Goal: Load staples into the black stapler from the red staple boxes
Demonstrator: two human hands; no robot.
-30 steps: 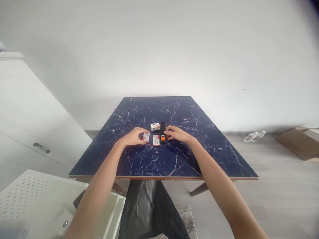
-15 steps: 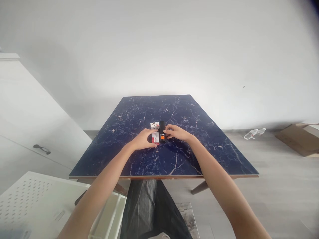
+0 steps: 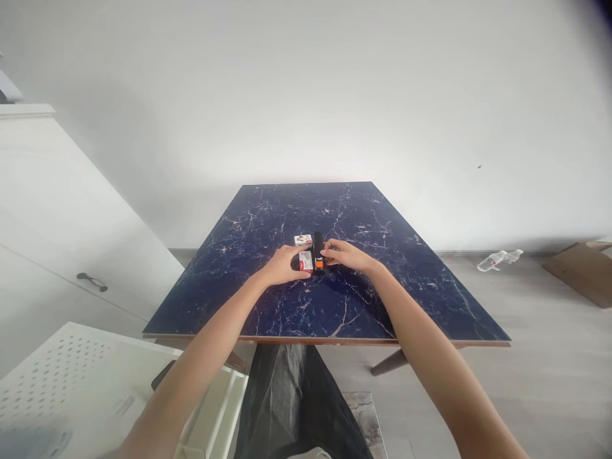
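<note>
On the dark blue marble-patterned table [image 3: 268, 306], a small red-and-white box [image 3: 306, 261] sits between the thumb and fingers of my left hand [image 3: 282, 264]. Just beyond it stands another small white box [image 3: 303, 240] with dark and red print. Against the right side of both boxes lies a black oblong object [image 3: 319, 245] with an orange patch; its exact kind is unclear. My right hand [image 3: 347, 255] pinches the right edge of that black object, its fingers curled together.
A white cabinet [image 3: 57, 191] with a dark handle is at the left, above a white perforated surface [image 3: 71, 370]. Clear plastic bottles [image 3: 500, 259] and a cardboard box [image 3: 581, 271] lie on the floor to the right. A pale wall rises behind the table.
The whole scene has shifted slightly right in view as the head turned. Both hands keep about the same places around the boxes and the black object.
</note>
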